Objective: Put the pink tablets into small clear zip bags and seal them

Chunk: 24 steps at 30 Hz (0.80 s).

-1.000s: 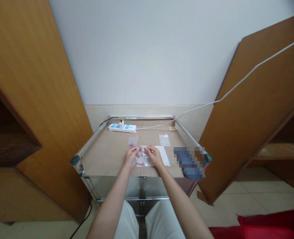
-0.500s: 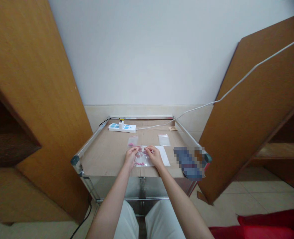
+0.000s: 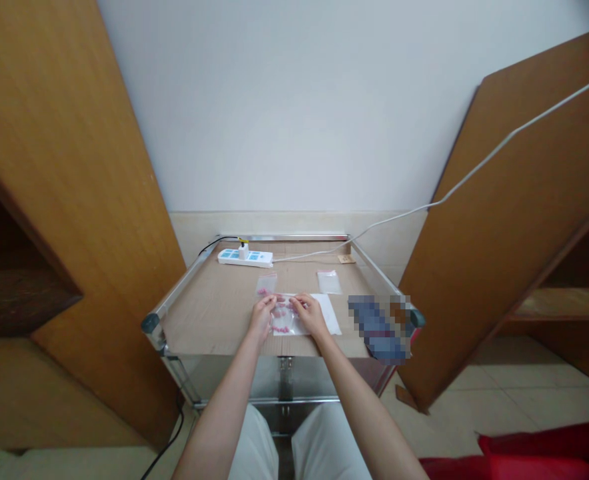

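Pale wall (image 3: 294, 120) fills the background I look out on, with wooden panels (image 3: 504, 220) slanting at either side of a cardboard-topped counter (image 3: 204, 320). At its near part, the fingers of my left hand (image 3: 261, 317) and right hand (image 3: 311, 313) pinch a clear bag (image 3: 293, 321) near its far edge; this two-sided grip probably keeps the film spread. Pink pieces (image 3: 280, 330) gather at the bag's near end, perhaps because it slopes toward me. Whether it touches the white sheet (image 3: 330, 315) beneath, I cannot tell. Just beyond lie a smaller bag (image 3: 266, 281) with pink contents and a clear packet (image 3: 329, 282), both seemingly placed within easy reach; a power strip (image 3: 247, 257) sits farther back.
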### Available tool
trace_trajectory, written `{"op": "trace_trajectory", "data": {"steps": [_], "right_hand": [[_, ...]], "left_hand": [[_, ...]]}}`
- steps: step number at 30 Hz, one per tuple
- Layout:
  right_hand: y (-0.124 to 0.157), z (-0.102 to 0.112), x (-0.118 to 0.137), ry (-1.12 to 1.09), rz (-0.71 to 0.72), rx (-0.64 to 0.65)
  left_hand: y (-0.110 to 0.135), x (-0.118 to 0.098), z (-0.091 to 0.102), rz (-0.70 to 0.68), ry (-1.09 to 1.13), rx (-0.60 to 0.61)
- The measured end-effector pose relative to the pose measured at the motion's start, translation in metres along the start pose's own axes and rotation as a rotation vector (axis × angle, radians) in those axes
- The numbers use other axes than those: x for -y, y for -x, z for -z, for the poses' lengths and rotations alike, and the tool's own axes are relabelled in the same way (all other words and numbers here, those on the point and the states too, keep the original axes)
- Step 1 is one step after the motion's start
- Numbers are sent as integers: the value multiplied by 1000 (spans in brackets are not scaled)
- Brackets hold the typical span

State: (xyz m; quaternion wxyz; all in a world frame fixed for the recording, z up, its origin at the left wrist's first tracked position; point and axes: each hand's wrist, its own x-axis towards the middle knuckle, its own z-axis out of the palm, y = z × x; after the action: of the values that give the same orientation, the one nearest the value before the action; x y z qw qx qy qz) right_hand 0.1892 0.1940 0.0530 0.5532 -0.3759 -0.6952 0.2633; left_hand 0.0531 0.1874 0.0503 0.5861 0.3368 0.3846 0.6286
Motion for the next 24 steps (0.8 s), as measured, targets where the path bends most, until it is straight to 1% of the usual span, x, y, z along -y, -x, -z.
{"op": "trace_trajectory", "data": {"steps": [4,8,12,24], "right_hand": [[0,1,2,-9,-4,-3],[1,2,4,-9,-14,2],[0,2,5,-11,-17,5],[0,2,4,-8,-15,-2]], "left_hand": [[2,-1,0,-9,-23,16],[3,-2,-2,-9,-42,3],[5,-5,-3,-14,-14,-21],[3,-5,1,-7,12,-4]]}}
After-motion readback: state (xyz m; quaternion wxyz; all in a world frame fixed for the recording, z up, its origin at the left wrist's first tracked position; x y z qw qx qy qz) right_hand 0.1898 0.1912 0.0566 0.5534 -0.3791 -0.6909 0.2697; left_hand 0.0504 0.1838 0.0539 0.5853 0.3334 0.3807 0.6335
